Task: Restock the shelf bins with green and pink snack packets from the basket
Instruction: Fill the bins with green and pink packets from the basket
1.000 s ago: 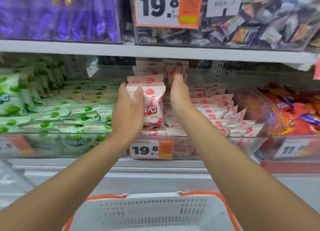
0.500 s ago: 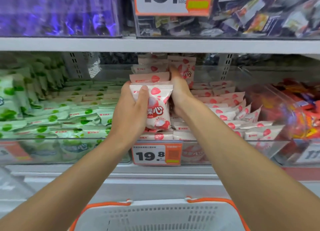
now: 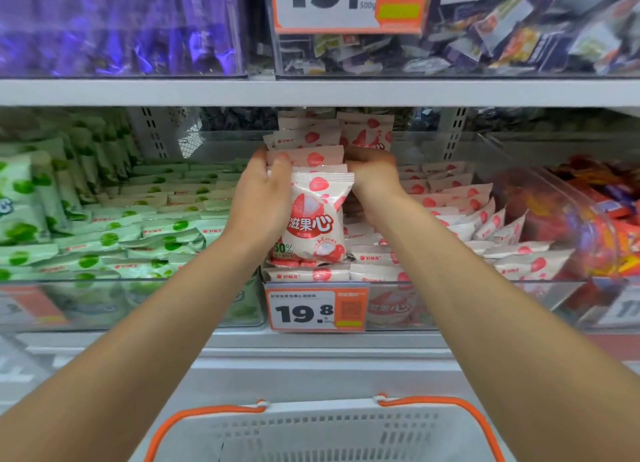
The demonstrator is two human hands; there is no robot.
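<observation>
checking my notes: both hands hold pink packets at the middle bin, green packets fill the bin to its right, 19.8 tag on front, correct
One slip: the head view shows the green packets in the bin left of the middle bin, not right. The left hand and right hand do hold pink packets there, with the 19.8 tag on its front.

- The upright stack point(image 3: 317, 219) of pink packets stands in the middle of the frame. Its front packet is white and pink, with a strawberry picture and red print. The left hand point(image 3: 263, 198) and the right hand point(image 3: 374, 174) grip it from both sides.
- More pink packets point(image 3: 485, 215) lean in rows in the clear middle bin point(image 3: 450, 281).
- Green packets point(image 3: 138, 233) lie in flat rows in the clear left bin point(image 3: 104, 280).
- The basket point(image 3: 325, 430), white with an orange rim, is at bottom centre.
</observation>
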